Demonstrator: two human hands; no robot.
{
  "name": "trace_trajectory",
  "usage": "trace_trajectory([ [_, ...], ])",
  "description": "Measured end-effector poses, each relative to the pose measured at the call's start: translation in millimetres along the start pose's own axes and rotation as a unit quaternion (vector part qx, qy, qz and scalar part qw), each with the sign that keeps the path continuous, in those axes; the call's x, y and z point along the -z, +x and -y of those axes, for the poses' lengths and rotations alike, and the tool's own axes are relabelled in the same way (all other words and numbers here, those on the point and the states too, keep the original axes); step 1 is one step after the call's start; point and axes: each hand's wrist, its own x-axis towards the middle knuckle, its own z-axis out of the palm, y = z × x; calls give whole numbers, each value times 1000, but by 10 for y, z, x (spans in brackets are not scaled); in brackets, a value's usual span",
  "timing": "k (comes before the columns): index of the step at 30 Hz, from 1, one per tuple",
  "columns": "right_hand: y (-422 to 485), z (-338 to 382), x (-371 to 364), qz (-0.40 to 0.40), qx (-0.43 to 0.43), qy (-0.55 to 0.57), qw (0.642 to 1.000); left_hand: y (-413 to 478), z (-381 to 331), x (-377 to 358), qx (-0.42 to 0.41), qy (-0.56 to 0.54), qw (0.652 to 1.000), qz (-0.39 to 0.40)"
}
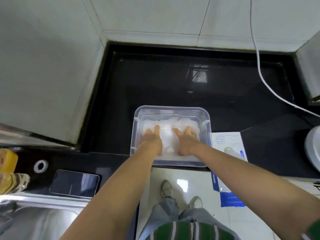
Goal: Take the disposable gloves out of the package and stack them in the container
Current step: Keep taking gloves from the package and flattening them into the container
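Observation:
A clear plastic container [171, 109] stands on the black counter near its front edge. Inside lies a pile of thin translucent white disposable gloves [168, 134]. My left hand [152, 139] lies flat on the left part of the pile, fingers straight and pointing away from me. My right hand [186, 141] lies flat on the right part in the same way. Both palms press down on the gloves. The white and blue glove package [228, 144] lies flat just right of the container, hanging over the counter edge.
A phone [74, 183] lies on the counter at the left, beside a steel sink [39, 220]. A white cable [265, 78] runs down at the back right. A round grey object [313, 148] sits at the far right. Tiled walls close off the back corner.

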Motion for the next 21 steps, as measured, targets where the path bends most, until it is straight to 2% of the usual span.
trace_trajectory([
  [3, -46, -29, 92, 26, 9, 20, 999, -65, -2, 36, -13, -11, 1000, 7],
  [6, -171, -76, 193, 3, 47, 60, 997, -256, -10, 105, -41, -19, 997, -55],
  [8, -280, -119, 244, -99, 99, 124, 982, -425, -57, 169, -48, -12, 991, -125],
  [11, -512, -213, 402, -261, 164, 212, 928, -690, -263, 295, -39, -54, 971, -232],
  [13, -703, -367, 521, -323, 164, 227, 904, -872, -499, 354, -51, -95, 954, -281],
  [15, -876, -626, 565, -353, 127, 251, 892, -1040, -776, 373, -84, -130, 935, -319],
  [18, -1052, -1054, 491, -331, 36, 269, 904, -1195, -1139, 309, -137, -156, 925, -319],
  [21, -1212, -1390, 275, -232, -45, 225, 945, -1344, -1495, 76, -195, -165, 924, -284],
])
